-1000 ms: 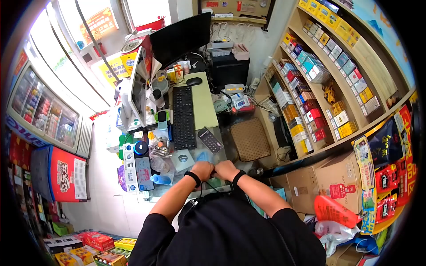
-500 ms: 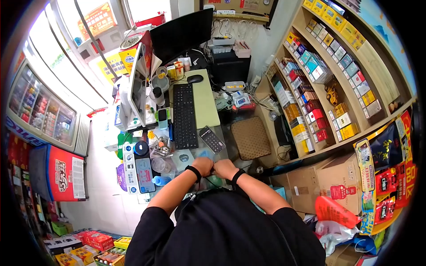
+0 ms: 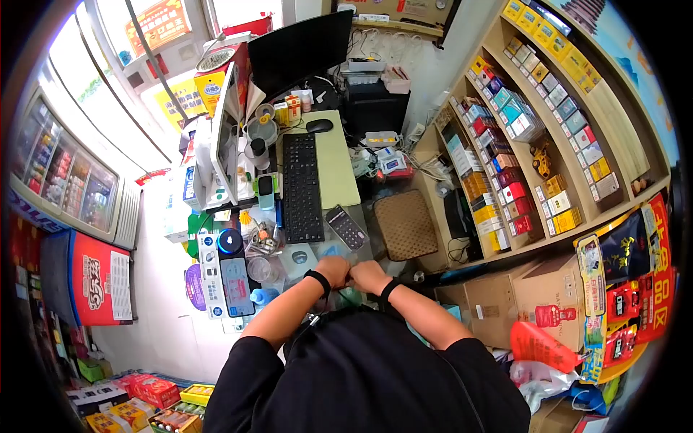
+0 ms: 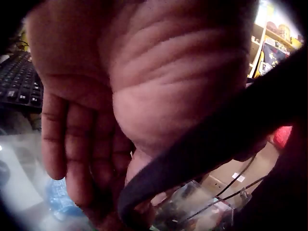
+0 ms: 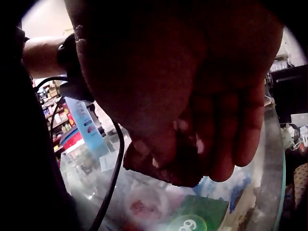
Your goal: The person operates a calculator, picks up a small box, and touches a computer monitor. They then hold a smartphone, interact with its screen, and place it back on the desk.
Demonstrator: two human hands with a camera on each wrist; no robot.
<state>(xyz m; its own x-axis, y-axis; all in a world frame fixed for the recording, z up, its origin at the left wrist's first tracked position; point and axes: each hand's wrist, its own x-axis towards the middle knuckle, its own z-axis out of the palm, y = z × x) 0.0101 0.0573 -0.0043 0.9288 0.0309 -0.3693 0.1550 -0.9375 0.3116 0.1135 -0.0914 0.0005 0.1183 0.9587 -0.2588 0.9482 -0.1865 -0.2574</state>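
Both hands meet in front of the body, close over the glass desktop [image 5: 269, 192]. The left hand [image 3: 334, 273] bends its fingers [image 4: 77, 144] inward, with the thumb partly behind a black wrist strap [image 4: 192, 154]. Facing it, the right hand [image 3: 369, 277] also has curled fingers [image 5: 224, 139], its thumb drawn in toward them. The fingertips of the two hands come together at the middle, where shadow and the hands hide what lies between; I cannot tell what they hold. Crumpled blue plastic [image 4: 62, 199] lies near the left fingers. A green card [image 5: 204, 214] shows under the right hand.
Beyond the hands lie a dark calculator [image 3: 346, 228], a black keyboard [image 3: 302, 187] and a mouse [image 3: 319, 125]. A clear plastic cup [image 3: 261, 269] and a blue bottle [image 3: 264, 296] stand left. A black cable [image 5: 113, 187] hangs beside the right hand. A brown padded seat [image 3: 406, 225] is to the right.
The head view has shifted slightly. Both hands stay together at the same spot, with only a small shift of the fingers and wrists.
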